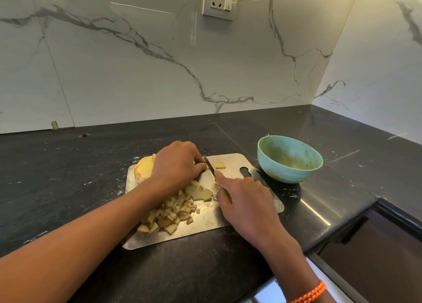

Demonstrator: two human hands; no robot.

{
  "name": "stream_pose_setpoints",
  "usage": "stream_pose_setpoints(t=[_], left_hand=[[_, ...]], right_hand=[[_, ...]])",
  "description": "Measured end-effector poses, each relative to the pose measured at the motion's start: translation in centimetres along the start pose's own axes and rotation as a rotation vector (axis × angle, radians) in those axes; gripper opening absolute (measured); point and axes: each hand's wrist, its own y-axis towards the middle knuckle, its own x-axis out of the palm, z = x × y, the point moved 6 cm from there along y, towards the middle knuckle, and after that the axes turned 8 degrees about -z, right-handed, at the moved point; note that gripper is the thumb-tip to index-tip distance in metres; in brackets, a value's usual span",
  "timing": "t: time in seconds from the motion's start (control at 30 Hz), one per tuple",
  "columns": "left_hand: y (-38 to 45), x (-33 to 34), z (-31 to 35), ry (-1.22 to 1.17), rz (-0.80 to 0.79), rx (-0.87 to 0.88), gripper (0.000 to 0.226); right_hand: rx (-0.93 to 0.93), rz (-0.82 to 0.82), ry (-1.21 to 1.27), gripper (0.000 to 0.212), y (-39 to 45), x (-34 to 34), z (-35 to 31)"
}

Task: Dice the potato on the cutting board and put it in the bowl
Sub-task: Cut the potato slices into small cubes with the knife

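A steel cutting board (230, 218) lies on the black counter. A heap of diced potato (170, 213) covers its near left part, with a larger slice (202, 194) beside it. My left hand (177, 163) curls over a potato piece at the board's far side, fingertips against the blade. My right hand (242, 200) grips a yellow-handled knife (210, 165), forefinger along its back, the blade pointing away. A small cut piece (219, 165) lies just right of the blade. Yellow potato slices (145, 168) sit at the board's far left corner. The green bowl (288, 157) stands right of the board.
The black stone counter (68, 177) runs left and back to a marble wall with a power socket (219, 1). A sunken dark opening (376, 241) drops off at the near right. An orange bracelet (310, 293) circles my right wrist.
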Motion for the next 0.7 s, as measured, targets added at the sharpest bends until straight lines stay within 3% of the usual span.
stream_pose_setpoints(t=[0.33, 0.7], left_hand=[[0.3, 0.4, -0.3, 0.063, 0.055, -0.023, 0.022], [0.2, 0.2, 0.8, 0.175, 0.117, 0.022, 0.025]], right_hand=[[-0.011, -0.105, -0.038, 0.050, 0.8, 0.3, 0.2], [-0.026, -0.038, 0.043, 0.049, -3.6, -0.9, 0.7]])
